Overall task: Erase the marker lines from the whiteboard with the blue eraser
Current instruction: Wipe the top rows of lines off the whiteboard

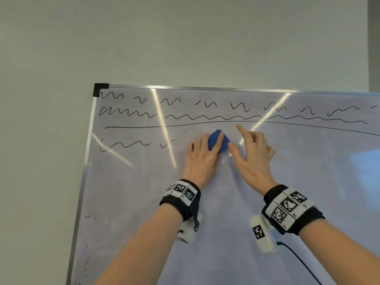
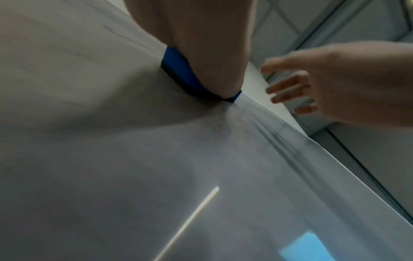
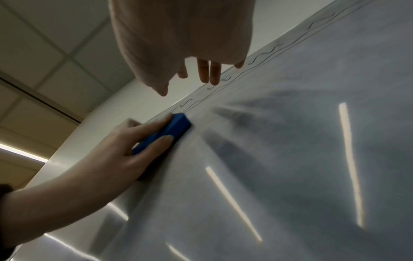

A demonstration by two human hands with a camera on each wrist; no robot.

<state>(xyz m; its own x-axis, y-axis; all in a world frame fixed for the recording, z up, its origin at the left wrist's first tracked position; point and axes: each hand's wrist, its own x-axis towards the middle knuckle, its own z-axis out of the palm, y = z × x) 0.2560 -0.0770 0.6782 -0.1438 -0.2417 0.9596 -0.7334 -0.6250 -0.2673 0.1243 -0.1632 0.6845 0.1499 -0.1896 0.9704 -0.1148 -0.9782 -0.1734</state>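
The whiteboard (image 1: 226, 192) hangs on a wall. My left hand (image 1: 202, 155) grips the blue eraser (image 1: 218, 140) and presses it flat on the board, just under the long straight marker line (image 1: 144, 126). In the right wrist view the left hand's fingers (image 3: 156, 128) lie over the eraser (image 3: 172, 128), thumb along its side. Only the eraser's lower edge (image 2: 178, 74) shows under the palm in the left wrist view. My right hand (image 1: 248, 147) hovers with spread fingers right of the eraser and holds nothing. Wavy marker lines (image 1: 205, 117) fill the top rows. A short wavy remnant (image 1: 123, 145) lies left of the eraser.
The board's metal frame and black corner cap (image 1: 100, 89) are at the upper left, with bare wall (image 1: 51, 120) beyond. Faint marker specks (image 1: 96, 218) sit low on the left. A cable (image 1: 298, 262) trails from the right wrist camera. Ceiling tiles (image 3: 44, 53) show behind the hands.
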